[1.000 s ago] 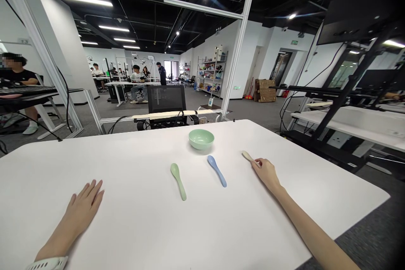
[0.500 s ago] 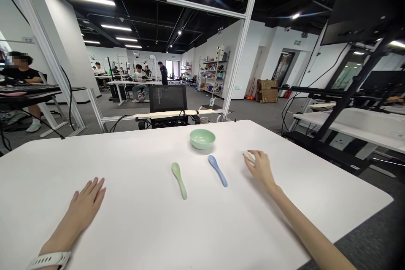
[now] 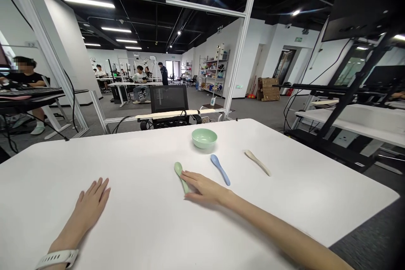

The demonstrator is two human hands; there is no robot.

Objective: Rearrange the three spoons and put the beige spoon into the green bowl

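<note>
A green spoon [image 3: 178, 168] lies on the white table, bowl end away from me. My right hand [image 3: 202, 187] is over its handle, fingertips at the upper part and thumb apart near the lower end; whether they touch it I cannot tell. To the right lies a blue spoon [image 3: 220, 169], and further right a beige spoon [image 3: 257, 163]. Behind the spoons stands a light green bowl [image 3: 204, 138]. Flat on the table at the left rests my left hand [image 3: 92, 202], fingers stretched out, holding nothing, with a white band on the wrist.
The white table [image 3: 142, 228] has a metal frame [image 3: 236, 59] beyond its far edge, with a black mesh chair [image 3: 169, 98] behind. A dark monitor stand [image 3: 344, 88] rises at the right. Several people sit or stand in the background.
My right hand has left the beige spoon, which now lies fully visible on the table, and moved left to the green spoon. My left hand stays in place.
</note>
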